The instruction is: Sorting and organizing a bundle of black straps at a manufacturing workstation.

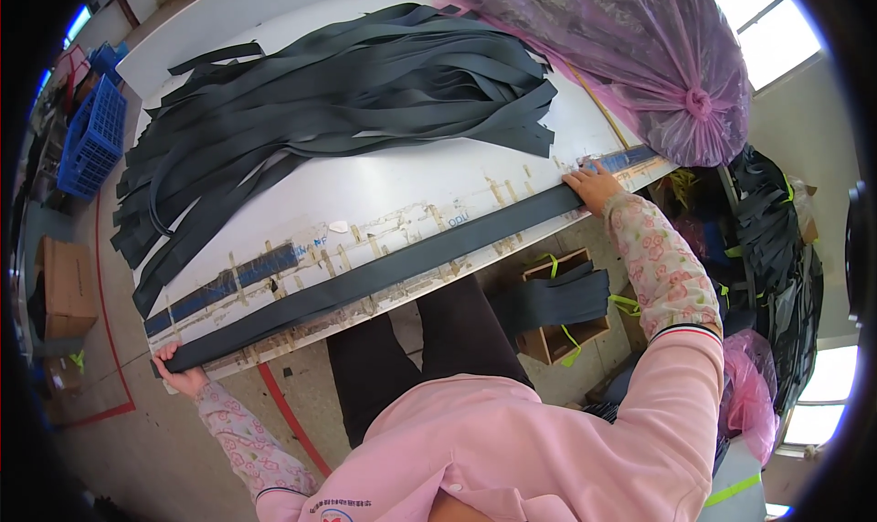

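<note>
At 8 o'clock the left hand (183, 376) pinches one end of a dark strip (402, 264), fingers curled; at 11, a loose heap of similar strips (347, 84) seems left to handle; mid-dial, the strip already lies straight along the near edge of the tabletop (320, 189); at 4, a flatter bundle (562, 303) across a wooden box (534, 346) looks sorted; at 2, the right hand (596, 189) covers the other end, fingers slightly parted, grip unclear

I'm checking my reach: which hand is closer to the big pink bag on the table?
Right. Your right hand touches the dark strip near its right end, below-left of the pink bag; your left hand is at the opposite end, much farther away.
</note>
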Motion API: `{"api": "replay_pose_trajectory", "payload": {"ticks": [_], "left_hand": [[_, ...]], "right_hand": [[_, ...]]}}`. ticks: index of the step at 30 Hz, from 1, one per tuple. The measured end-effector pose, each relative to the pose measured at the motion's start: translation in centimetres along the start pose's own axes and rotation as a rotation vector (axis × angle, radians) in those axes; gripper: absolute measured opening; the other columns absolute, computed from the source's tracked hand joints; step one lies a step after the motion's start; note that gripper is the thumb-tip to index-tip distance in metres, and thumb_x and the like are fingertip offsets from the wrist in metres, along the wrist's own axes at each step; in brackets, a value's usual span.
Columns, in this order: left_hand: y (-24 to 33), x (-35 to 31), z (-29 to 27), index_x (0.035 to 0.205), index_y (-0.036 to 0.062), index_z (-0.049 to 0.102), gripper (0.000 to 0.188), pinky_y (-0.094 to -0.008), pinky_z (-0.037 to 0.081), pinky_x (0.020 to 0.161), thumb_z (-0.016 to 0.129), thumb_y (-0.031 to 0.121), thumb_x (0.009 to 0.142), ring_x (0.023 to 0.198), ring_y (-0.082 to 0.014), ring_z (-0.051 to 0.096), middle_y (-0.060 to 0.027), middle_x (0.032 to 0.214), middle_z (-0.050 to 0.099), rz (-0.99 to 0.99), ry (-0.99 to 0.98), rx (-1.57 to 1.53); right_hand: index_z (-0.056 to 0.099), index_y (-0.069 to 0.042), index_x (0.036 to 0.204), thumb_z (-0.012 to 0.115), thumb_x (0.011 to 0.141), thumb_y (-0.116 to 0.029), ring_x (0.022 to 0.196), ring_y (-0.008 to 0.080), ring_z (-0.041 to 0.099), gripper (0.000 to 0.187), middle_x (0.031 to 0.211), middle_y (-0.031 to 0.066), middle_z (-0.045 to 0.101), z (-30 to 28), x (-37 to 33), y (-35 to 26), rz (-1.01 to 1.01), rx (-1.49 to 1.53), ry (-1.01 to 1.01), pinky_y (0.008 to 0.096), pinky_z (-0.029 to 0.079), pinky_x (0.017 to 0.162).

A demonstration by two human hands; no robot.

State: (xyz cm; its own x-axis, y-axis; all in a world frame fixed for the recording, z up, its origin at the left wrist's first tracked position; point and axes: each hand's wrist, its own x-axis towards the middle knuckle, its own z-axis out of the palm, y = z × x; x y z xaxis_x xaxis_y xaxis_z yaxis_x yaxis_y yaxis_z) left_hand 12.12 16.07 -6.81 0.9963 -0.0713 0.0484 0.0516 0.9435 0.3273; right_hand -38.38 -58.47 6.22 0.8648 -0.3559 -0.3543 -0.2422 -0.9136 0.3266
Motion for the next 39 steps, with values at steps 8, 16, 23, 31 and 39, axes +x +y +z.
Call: {"api": "replay_pose_trajectory", "payload": {"ticks": [8, 16, 23, 31, 39], "left_hand": [[-0.2, -0.2, 0.4, 0.089, 0.0076, 0.048, 0.015, -0.0337, 0.042, 0.075, 0.059, 0.011, 0.098, 0.076, -0.0156, 0.045, -0.0010, 0.079, 0.044, -0.019, 0.038, -0.019], [0.0, -0.1, 0.4, 0.089, 0.0080, 0.046, 0.016, -0.0336, 0.041, 0.076, 0.058, 0.011, 0.098, 0.076, -0.0154, 0.044, -0.0008, 0.079, 0.043, -0.019, 0.008, 0.014], [0.4, -0.1, 0.1, 0.087, 0.0087, 0.043, 0.018, -0.0342, 0.041, 0.077, 0.057, 0.010, 0.098, 0.077, -0.0159, 0.044, -0.0012, 0.079, 0.041, -0.028, -0.036, -0.013], [0.4, -0.1, 0.2, 0.085, 0.0093, 0.043, 0.019, -0.0340, 0.041, 0.079, 0.057, 0.010, 0.098, 0.077, -0.0163, 0.043, -0.0010, 0.079, 0.040, -0.027, -0.007, 0.031], [0.2, 0.1, 0.3, 0.085, 0.0096, 0.043, 0.020, -0.0341, 0.041, 0.078, 0.058, 0.010, 0.098, 0.076, -0.0165, 0.042, -0.0009, 0.079, 0.040, -0.030, -0.011, 0.032]], "right_hand": [[0.057, -0.014, 0.122, 0.060, 0.089, -0.011, 0.127, 0.0291, 0.051, 0.033, 0.120, 0.0100, 0.060, -1.7, 0.4, 0.8, 0.036, -0.069, -0.152, 0.0482, 0.038, 0.106], [0.052, -0.015, 0.135, 0.065, 0.085, -0.009, 0.134, 0.0293, 0.047, 0.052, 0.133, 0.0113, 0.057, -0.4, 0.4, 1.0, 0.040, -0.185, -0.072, 0.0508, 0.032, 0.112], [0.051, -0.014, 0.135, 0.063, 0.080, -0.001, 0.127, 0.0271, 0.051, 0.057, 0.128, 0.0105, 0.059, -3.4, 0.5, 2.9, -0.031, -0.005, -0.136, 0.0438, 0.031, 0.115], [0.061, -0.013, 0.110, 0.061, 0.084, -0.007, 0.105, 0.0275, 0.063, 0.027, 0.104, 0.0087, 0.066, -5.6, 0.4, 3.7, -0.024, -0.031, -0.064, 0.0408, 0.045, 0.092], [0.061, -0.012, 0.113, 0.086, 0.069, -0.033, 0.109, 0.0285, 0.061, 0.055, 0.106, 0.0091, 0.065, -3.5, -0.2, 2.1, 0.060, 0.053, -0.250, 0.0432, 0.044, 0.089]]}}
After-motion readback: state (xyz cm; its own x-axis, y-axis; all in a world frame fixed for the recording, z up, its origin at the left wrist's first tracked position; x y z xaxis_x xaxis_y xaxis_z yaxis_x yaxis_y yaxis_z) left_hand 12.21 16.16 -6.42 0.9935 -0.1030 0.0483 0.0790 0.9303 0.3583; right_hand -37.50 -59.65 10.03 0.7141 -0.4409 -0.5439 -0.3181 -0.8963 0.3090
